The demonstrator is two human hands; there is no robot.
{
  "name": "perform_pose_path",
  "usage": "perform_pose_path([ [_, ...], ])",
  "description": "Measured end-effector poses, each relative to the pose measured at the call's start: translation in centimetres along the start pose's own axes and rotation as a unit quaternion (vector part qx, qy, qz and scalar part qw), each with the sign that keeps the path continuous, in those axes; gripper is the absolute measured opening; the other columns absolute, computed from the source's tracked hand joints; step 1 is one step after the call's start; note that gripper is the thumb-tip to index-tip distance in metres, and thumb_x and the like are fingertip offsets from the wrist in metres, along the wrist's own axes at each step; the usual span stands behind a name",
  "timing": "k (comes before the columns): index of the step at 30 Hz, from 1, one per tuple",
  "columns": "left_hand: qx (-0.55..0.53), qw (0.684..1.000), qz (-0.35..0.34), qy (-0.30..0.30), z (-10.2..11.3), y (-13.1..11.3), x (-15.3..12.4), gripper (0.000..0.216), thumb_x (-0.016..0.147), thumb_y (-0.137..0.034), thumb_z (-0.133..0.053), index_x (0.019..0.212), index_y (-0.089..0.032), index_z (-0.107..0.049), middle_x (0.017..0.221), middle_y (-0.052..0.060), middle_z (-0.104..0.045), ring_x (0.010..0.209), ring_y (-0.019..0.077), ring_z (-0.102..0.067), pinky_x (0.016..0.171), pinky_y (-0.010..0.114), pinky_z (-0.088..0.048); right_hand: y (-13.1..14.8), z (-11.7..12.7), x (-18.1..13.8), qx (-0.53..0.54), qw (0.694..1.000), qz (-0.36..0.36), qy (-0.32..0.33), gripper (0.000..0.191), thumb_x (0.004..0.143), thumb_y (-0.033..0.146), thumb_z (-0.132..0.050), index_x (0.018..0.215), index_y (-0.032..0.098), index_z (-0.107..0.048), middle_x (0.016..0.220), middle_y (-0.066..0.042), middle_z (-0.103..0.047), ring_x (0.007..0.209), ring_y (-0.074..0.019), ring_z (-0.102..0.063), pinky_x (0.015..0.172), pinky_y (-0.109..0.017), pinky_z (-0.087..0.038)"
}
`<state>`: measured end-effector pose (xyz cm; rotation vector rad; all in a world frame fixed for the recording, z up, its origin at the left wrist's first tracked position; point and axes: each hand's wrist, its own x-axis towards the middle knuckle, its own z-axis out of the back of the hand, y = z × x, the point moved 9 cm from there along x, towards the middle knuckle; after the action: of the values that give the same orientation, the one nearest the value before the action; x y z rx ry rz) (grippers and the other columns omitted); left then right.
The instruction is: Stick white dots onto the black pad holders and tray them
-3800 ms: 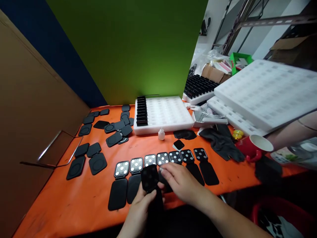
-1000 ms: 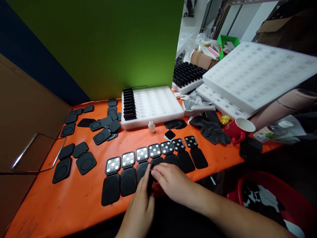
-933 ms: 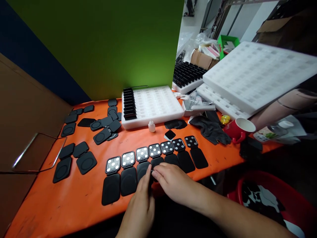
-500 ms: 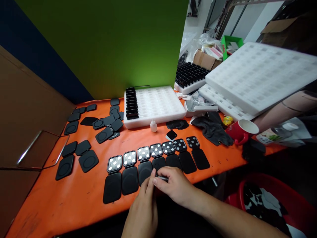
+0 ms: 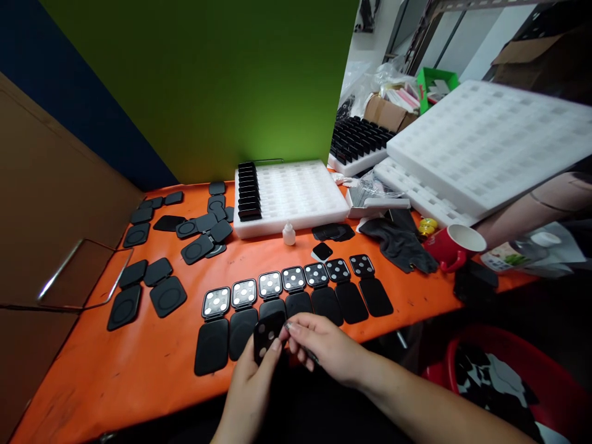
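Observation:
My left hand [image 5: 252, 376] grips a black rounded square plate [image 5: 267, 333] by its edges, tilted up, with several round spots on its face. At its right edge, the fingertips of my right hand [image 5: 314, 345] pinch a small shiny piece. A dark, ridged metal cylinder [image 5: 314, 356] shows partly under the same hand's fingers. Beyond my hands lies a row of hinged black two-panel units [image 5: 243, 293], opened flat. Their upper panels carry pale round dots, and their lower panels are plain black. The left hand's plate covers part of one unit.
Loose black folding pads [image 5: 168, 296] lie at the left. A white foam tray [image 5: 296, 216] with upright black pieces stands behind a small white bottle [image 5: 289, 234]. To the right are a dark cloth [image 5: 398, 243], a red mug [image 5: 456, 246] and stacked foam trays [image 5: 485, 142].
My hands have parted slightly. My left hand has turned the black plate up into view, spotted face showing. The ridged cylinder has swung down beneath my right hand's fingers.

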<state>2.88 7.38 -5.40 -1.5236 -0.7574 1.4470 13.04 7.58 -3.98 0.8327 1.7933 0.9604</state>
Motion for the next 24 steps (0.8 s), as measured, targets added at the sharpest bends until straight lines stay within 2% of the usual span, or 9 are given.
perform_pose_path([
  [4, 0.098, 0.992, -0.081, 0.003, 0.3, -1.3, -0.4, 0.036, 0.083, -0.040, -0.047, 0.111, -0.018, -0.054, 0.106, 0.007, -0.063, 0.101, 0.0211, -0.056, 0.087, 0.031, -0.044, 1.3, 0.7, -0.3, -0.125, 0.991, 0.031, -0.024, 0.032, 0.087, 0.043, -0.039, 0.075, 0.016, -0.051, 0.059, 0.004, -0.046, 0.050, -0.0066, -0.040, 0.048, -0.019, -0.031],
  [7, 0.227, 0.957, -0.182, -0.001, 0.1, -2.8, -1.3, 0.031, 0.085, -0.033, -0.044, 0.113, -0.023, -0.053, 0.114, 0.004, -0.060, 0.106, 0.0179, -0.055, 0.089, 0.029, -0.044, 1.2, 1.0, -0.6, -0.162, 0.986, 0.022, -0.035, 0.035, 0.086, 0.043, -0.041, 0.066, 0.015, -0.049, 0.058, 0.003, -0.045, 0.053, -0.0064, -0.040, 0.049, -0.019, -0.031],
  [10, 0.352, 0.891, -0.286, 0.002, -0.5, -4.3, -2.7, 0.031, 0.084, -0.025, -0.045, 0.115, -0.025, -0.051, 0.113, 0.003, -0.061, 0.101, 0.0157, -0.058, 0.084, 0.025, -0.048, -0.9, 0.2, -1.2, -0.034, 0.996, -0.076, 0.038, 0.033, 0.084, 0.045, -0.042, 0.068, 0.017, -0.045, 0.058, 0.004, -0.042, 0.043, -0.0034, -0.031, 0.039, -0.017, -0.022],
  [12, 0.413, 0.836, -0.362, 0.023, -1.3, -5.1, -3.9, 0.037, 0.081, -0.019, -0.047, 0.118, -0.023, -0.048, 0.114, 0.004, -0.061, 0.101, 0.0153, -0.059, 0.084, 0.023, -0.049, -1.9, -0.4, -1.8, 0.074, 0.985, -0.131, 0.079, 0.030, 0.083, 0.045, -0.046, 0.071, 0.017, -0.045, 0.060, 0.005, -0.042, 0.038, -0.0016, -0.025, 0.035, -0.016, -0.013],
  [15, 0.471, 0.765, -0.436, 0.047, -2.2, -5.7, -5.3, 0.048, 0.076, -0.010, -0.047, 0.123, -0.018, -0.045, 0.117, 0.007, -0.060, 0.103, 0.0158, -0.058, 0.085, 0.022, -0.048, -2.3, -0.5, -2.2, 0.148, 0.973, -0.155, 0.084, 0.027, 0.079, 0.042, -0.053, 0.074, 0.016, -0.047, 0.060, 0.004, -0.043, 0.036, -0.0002, -0.024, 0.034, -0.016, -0.007],
  [17, 0.481, 0.749, -0.452, 0.051, -2.4, -5.7, -5.8, 0.052, 0.074, -0.008, -0.047, 0.125, -0.016, -0.043, 0.117, 0.008, -0.060, 0.103, 0.0158, -0.058, 0.085, 0.022, -0.048, -2.6, -0.5, -2.2, 0.172, 0.970, -0.156, 0.069, 0.025, 0.078, 0.039, -0.055, 0.074, 0.015, -0.049, 0.057, 0.005, -0.043, 0.035, 0.0002, -0.025, 0.035, -0.016, -0.007],
  [19, 0.461, 0.759, -0.456, 0.061, -2.5, -5.6, -6.0, 0.055, 0.074, -0.007, -0.048, 0.128, -0.016, -0.040, 0.118, 0.009, -0.059, 0.103, 0.0155, -0.059, 0.084, 0.021, -0.048, -2.8, -0.4, -2.1, 0.195, 0.969, -0.143, 0.051, 0.023, 0.077, 0.036, -0.056, 0.072, 0.014, -0.050, 0.054, 0.006, -0.042, 0.035, 0.0002, -0.025, 0.035, -0.016, -0.009],
  [21, 0.414, 0.794, -0.437, 0.083, -2.5, -5.3, -5.6, 0.055, 0.076, -0.007, -0.048, 0.129, -0.018, -0.040, 0.119, 0.009, -0.058, 0.103, 0.0157, -0.058, 0.086, 0.022, -0.047, -2.8, -0.4, -2.1, 0.217, 0.967, -0.125, 0.039, 0.023, 0.077, 0.034, -0.057, 0.069, 0.014, -0.049, 0.053, 0.006, -0.041, 0.035, 0.0002, -0.025, 0.036, -0.016, -0.009],
  [24, 0.282, 0.907, -0.303, 0.082, -1.5, -4.2, -3.5, 0.039, 0.081, -0.016, -0.048, 0.119, -0.022, -0.051, 0.112, 0.007, -0.063, 0.100, 0.0177, -0.060, 0.085, 0.025, -0.048, -2.5, -0.7, -2.4, 0.257, 0.959, -0.109, 0.046, 0.025, 0.080, 0.037, -0.053, 0.072, 0.014, -0.051, 0.053, 0.006, -0.041, 0.036, -0.0002, -0.025, 0.036, -0.016, -0.011],
])
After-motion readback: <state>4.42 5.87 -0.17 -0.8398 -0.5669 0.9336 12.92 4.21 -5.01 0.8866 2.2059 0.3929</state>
